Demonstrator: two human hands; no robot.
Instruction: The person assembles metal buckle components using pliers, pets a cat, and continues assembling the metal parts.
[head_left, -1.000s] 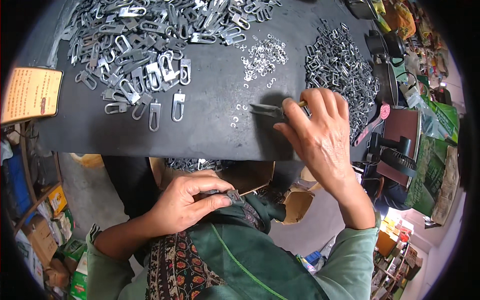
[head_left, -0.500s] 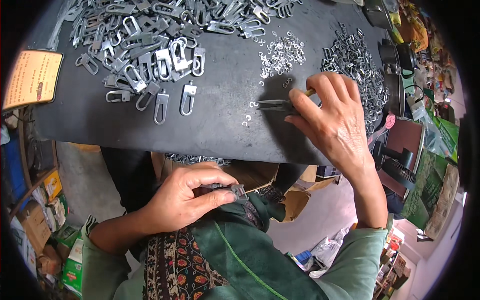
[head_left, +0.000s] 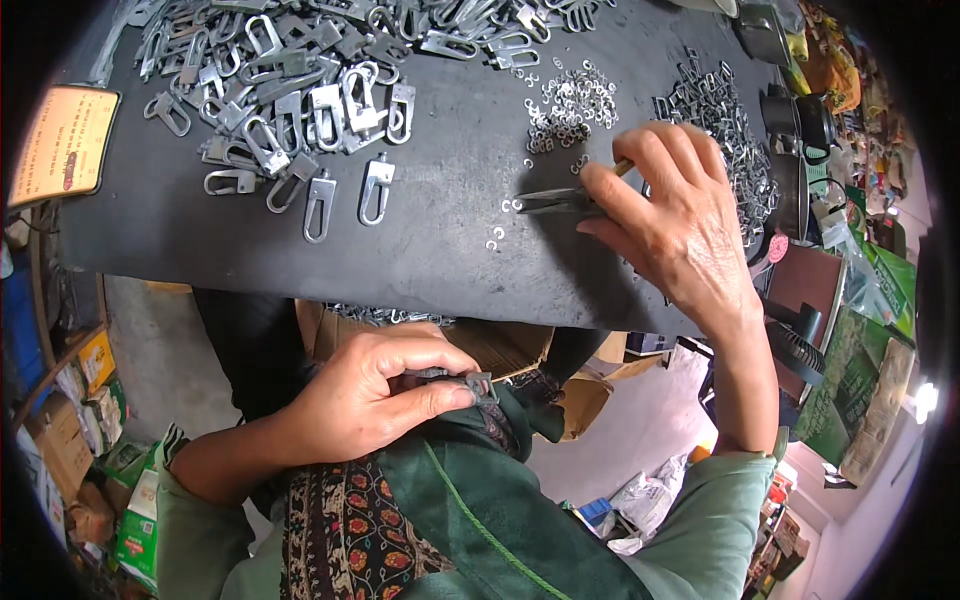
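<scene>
Right hand [head_left: 675, 215], closed around slender-nosed pliers [head_left: 555, 202], above the near right part of the dark table [head_left: 430, 255]; the tips lie at a small C-shaped ring [head_left: 517, 205], contact uncertain. Left hand [head_left: 385, 390], nearer and below the table edge, pinching a grey metal fitting [head_left: 481, 388] between thumb and fingers. Beyond: a heap of rings [head_left: 575, 100] at far centre, looped metal clasps [head_left: 320, 105] far left, and small metal links [head_left: 715, 125] far right.

soft shadows, glare far right, dark fisheye corners
</scene>
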